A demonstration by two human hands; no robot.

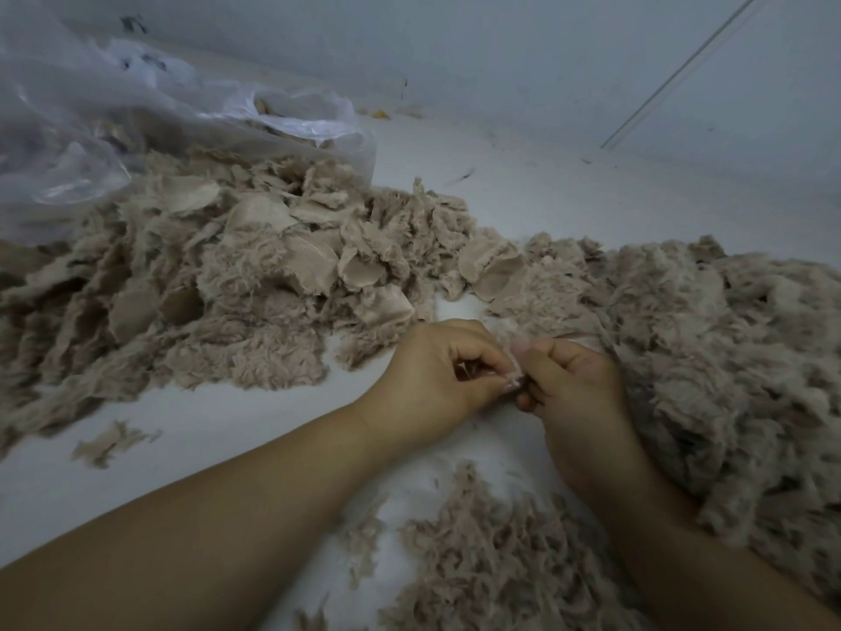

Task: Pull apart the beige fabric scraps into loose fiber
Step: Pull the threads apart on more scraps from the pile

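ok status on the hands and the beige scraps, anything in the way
Left hand and right hand both pinch one small scrap. Unpulled scraps pile ahead. Nothing in the way.

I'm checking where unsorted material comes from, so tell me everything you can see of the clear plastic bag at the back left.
The clear plastic bag lies slumped and crumpled on the pale surface at the far left, near the wall. It is thin, translucent film with glossy creases and some dark marks near its top. Its mouth faces right, with beige scraps visible inside. The pile of beige fabric scraps lies against its lower edge. Neither hand touches it.
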